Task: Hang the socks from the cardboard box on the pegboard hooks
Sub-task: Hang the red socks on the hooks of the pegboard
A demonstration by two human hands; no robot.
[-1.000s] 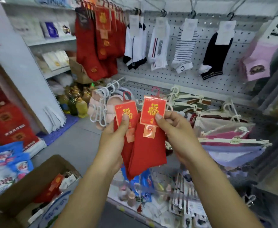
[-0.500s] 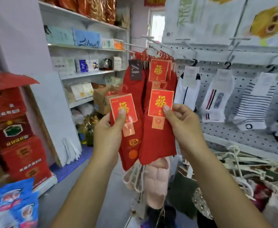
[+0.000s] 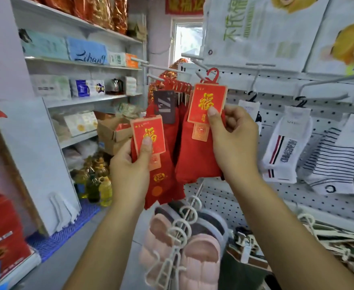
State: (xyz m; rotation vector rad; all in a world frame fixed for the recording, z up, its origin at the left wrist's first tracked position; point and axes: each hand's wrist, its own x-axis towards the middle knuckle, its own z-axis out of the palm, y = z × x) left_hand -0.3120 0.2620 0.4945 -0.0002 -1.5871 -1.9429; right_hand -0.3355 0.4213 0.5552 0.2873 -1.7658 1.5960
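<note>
My left hand (image 3: pixel 130 170) pinches a pair of red socks (image 3: pixel 161 185) by its red and gold card label, thumb on the card. Higher and to the right, my right hand (image 3: pixel 234 139) pinches a second pair of red socks (image 3: pixel 195 155) the same way. That pair's red plastic hanger hook (image 3: pixel 212 75) points up, close to the tip of a white pegboard hook (image 3: pixel 195 61). Just behind, several red socks (image 3: pixel 178 86) hang in a row on a hook. The white pegboard (image 3: pixel 276 105) fills the right side. The cardboard box is out of view.
White, striped and dark socks (image 3: pixel 285 151) hang on pegboard hooks to the right. Pink slippers (image 3: pixel 184 254) on white hangers hang below my hands. Shelves (image 3: pixel 84 63) with boxed goods stand at the left, with oil bottles (image 3: pixel 102 189) on the floor and red cartons (image 3: pixel 0 231) at far left.
Both hands have risen with their socks. The right hand has lifted its pair higher and away from the left pair, up toward the pegboard hook. The view has tilted upward.
</note>
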